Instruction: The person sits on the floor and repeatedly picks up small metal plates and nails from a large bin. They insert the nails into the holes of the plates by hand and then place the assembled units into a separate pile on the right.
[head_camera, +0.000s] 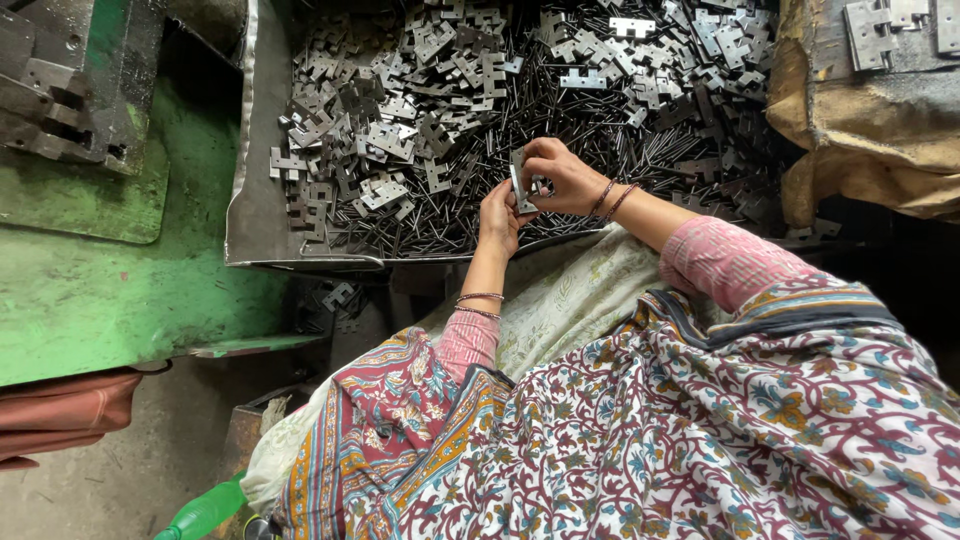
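Both hands, the left hand (498, 218) and the right hand (562, 178), have their grip closed on a small flat grey metal hinge plate (519, 186), above the front edge of the metal tray (258, 215) full of pins and plates.

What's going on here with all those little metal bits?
A person in a patterned garment sits at a large metal tray heaped with small grey hinge plates and thin dark metal pins. Both hands meet over the tray's near edge: the left hand and right hand together hold one grey metal hinge piece between the fingers. A green machine bed stands beside the tray.
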